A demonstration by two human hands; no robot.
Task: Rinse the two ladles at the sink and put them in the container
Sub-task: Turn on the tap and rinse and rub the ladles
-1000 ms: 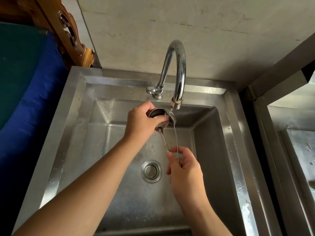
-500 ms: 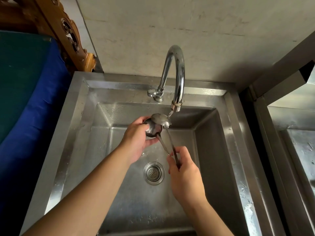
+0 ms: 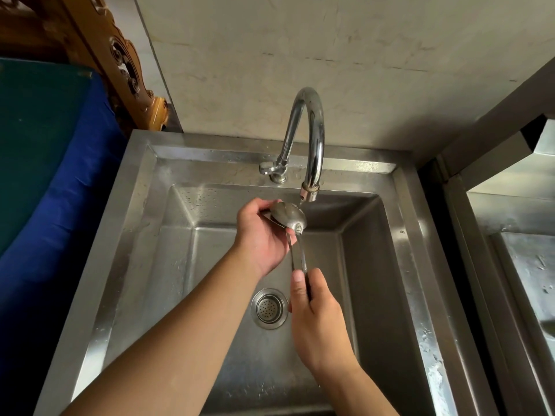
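Two ladles are held bowls-together over the sink under the tap, the left hand cupped around the bowls, the right hand closed on both handles; rinsing is judged underway, no container is seen, and ample basin room is left.

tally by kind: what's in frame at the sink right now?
Ladles: 2 handles visible, bowls overlap
Hands: 2, left hand, right hand
Faucet: 1
Drain strainer: 1
Sink: 1, plus part of another basin
Total: 8
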